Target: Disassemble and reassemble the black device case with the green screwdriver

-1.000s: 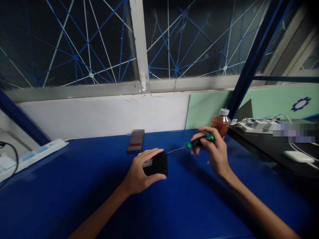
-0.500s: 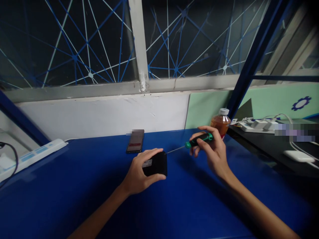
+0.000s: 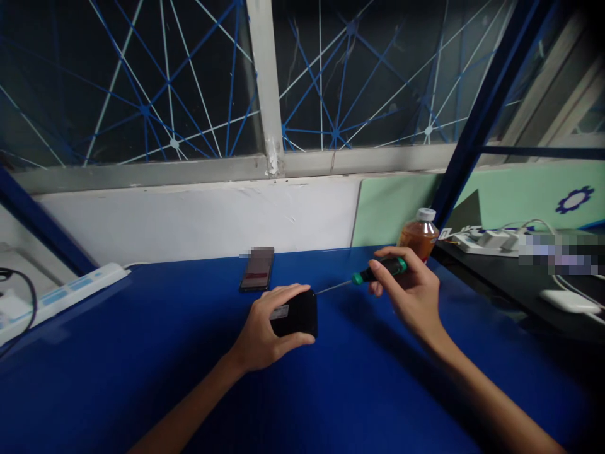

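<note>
My left hand (image 3: 262, 328) grips a small black box (image 3: 300, 315) by its two long edges, fingers on the far side and thumb on the near side. A pale label shows on the box's upper face. In my right hand (image 3: 413, 287) is a screwdriver (image 3: 382, 271) with a black and green handle, held between thumb and fingers. Its thin shaft points left, and the tip meets the box's far right corner. Whatever lies under the tip is too small to make out.
On the blue table (image 3: 331, 391), a phone (image 3: 258, 270) lies behind the box. A drink bottle (image 3: 420, 234) stands behind my right hand. One power strip (image 3: 70, 296) lies at the left; another (image 3: 472, 244) sits on the black surface at right, near a white adapter (image 3: 564, 299).
The fingers and thumb of my right hand have shifted around the screwdriver handle, and the hand has moved slightly right. My left hand and the box look the same.
</note>
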`<state>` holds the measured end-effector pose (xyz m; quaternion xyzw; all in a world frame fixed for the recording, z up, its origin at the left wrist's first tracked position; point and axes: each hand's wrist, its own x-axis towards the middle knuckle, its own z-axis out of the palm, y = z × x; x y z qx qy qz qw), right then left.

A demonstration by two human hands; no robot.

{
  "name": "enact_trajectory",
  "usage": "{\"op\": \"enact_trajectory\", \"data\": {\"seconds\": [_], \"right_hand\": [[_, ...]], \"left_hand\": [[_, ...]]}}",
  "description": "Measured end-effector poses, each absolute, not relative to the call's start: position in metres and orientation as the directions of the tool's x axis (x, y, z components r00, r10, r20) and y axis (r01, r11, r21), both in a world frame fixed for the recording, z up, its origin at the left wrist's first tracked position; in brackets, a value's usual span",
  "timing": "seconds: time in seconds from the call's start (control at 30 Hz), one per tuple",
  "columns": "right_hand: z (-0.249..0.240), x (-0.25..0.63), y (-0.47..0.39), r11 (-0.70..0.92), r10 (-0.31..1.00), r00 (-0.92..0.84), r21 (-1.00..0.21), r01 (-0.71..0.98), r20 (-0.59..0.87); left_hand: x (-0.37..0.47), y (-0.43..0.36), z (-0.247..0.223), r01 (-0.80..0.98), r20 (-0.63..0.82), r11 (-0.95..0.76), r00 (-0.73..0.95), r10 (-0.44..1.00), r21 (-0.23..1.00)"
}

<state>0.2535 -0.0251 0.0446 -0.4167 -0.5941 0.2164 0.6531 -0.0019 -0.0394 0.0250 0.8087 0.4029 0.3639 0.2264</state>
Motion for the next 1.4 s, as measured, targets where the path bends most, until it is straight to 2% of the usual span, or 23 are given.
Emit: {"op": "enact_trajectory", "data": {"seconds": [0.1,0.3,0.53,0.73,1.0,1.1,1.3,1.4], "right_hand": [[0.045,0.255,-0.025,0.54,0.771,0.195,-0.785,0.304,0.606],[0.045,0.256,-0.025,0.554,0.811,0.123,-0.818,0.154,0.572],[0.045,0.255,-0.023,0.479,0.817,0.211,-0.835,0.273,0.537],[0.049,0.26,-0.022,0.502,0.857,0.065,-0.857,0.113,0.511],[0.052,0.266,-0.024,0.553,0.828,-0.07,-0.831,-0.063,0.557],[0.053,0.265,-0.026,0.543,0.838,-0.046,-0.839,-0.022,0.544],[0.052,0.261,-0.027,0.522,0.832,0.078,-0.823,0.224,0.549],[0.051,0.262,-0.025,0.518,0.846,0.036,-0.836,0.182,0.532]], "left_hand": [[-0.002,-0.039,0.025,0.49,0.403,-0.569,0.408,0.819,0.66],[-0.003,-0.04,0.025,0.497,0.405,-0.575,0.413,0.816,0.65],[-0.004,-0.041,0.025,0.495,0.408,-0.581,0.419,0.811,0.646],[-0.004,-0.042,0.027,0.489,0.416,-0.589,0.423,0.805,0.643],[-0.003,-0.042,0.03,0.473,0.411,-0.576,0.411,0.814,0.667],[-0.003,-0.043,0.03,0.468,0.412,-0.584,0.423,0.807,0.663],[-0.002,-0.043,0.029,0.463,0.428,-0.603,0.434,0.793,0.649],[-0.003,-0.042,0.027,0.463,0.437,-0.608,0.43,0.79,0.645]]}}
